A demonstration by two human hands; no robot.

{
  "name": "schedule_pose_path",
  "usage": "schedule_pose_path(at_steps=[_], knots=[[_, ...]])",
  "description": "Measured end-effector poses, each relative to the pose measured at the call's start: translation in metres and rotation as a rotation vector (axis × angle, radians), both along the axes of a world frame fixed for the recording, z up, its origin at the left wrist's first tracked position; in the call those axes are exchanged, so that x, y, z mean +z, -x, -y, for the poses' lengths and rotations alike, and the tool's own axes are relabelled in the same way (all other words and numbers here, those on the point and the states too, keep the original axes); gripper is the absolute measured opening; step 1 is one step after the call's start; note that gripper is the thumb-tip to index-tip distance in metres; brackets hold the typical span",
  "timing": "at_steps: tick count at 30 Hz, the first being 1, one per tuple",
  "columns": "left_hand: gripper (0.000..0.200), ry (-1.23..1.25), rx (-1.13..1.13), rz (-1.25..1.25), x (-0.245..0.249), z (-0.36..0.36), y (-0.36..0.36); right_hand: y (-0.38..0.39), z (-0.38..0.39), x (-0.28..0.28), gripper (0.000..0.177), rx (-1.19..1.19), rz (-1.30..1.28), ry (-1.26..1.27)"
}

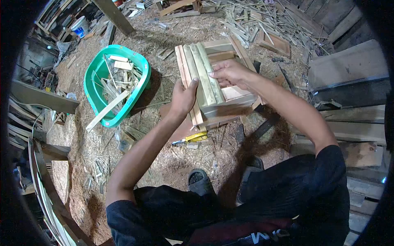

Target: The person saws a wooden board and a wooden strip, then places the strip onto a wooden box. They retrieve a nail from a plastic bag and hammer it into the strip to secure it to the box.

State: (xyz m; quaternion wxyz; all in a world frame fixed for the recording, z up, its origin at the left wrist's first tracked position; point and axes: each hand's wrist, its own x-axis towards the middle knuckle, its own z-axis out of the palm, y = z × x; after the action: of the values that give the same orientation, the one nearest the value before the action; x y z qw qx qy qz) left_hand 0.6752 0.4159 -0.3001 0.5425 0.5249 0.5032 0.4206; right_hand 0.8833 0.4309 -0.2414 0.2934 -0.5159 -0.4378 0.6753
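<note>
On the sawdust floor, seated: a person holds a wooden box [234, 95] up in front of the knees, clear of the floor [156, 162], open side tilted toward the camera.
Slats: three or four pale slats [203, 71] lie side by side across the box's near-left face, ends roughly level at the top.
Left hand: left hand [183, 97] grips the slat edge from the left, fingers [192, 85] closed over the outer strip, palm behind it.
Right hand: right hand [230, 73] reaches over the box rim, fingertips pressed shut on the innermost slat, pinching it against the frame.
Step in hand (judgement): looks like seating and lining up the slats on the box side; no fastening tool is in either hand.
Next move calls for (judgement): keeping both grips firm so the strips stay flush and do not slide; freeing one hand would need the other to clamp the whole stack.
Nearby: yellow-handled tool [195, 137] on the floor just below the box; green basin [88, 80] of offcuts [117, 80] to the left, well apart; one shoe [199, 180] beneath.
</note>
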Motion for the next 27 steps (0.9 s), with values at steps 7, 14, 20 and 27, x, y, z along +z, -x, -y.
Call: schedule_pose_path(at_steps=[7, 14, 20, 27], knots=[[0.036, -0.046, 0.015, -0.068, 0.008, 0.003, -0.001, -0.004, -0.004, -0.014, 0.020, 0.017, -0.011, -0.047], [0.035, -0.017, 0.024, 0.011, 0.014, 0.007, -0.005, -0.004, -0.006, -0.019, 0.020, 0.018, -0.030, -0.064], [0.056, 0.007, 0.001, -0.165, 0.002, -0.003, 0.003, -0.003, -0.004, -0.013, 0.019, 0.006, 0.015, -0.060], [0.047, -0.917, 0.032, -0.721, 0.055, 0.017, -0.005, 0.000, -0.003, -0.011, 0.019, -0.025, 0.073, -0.092]])
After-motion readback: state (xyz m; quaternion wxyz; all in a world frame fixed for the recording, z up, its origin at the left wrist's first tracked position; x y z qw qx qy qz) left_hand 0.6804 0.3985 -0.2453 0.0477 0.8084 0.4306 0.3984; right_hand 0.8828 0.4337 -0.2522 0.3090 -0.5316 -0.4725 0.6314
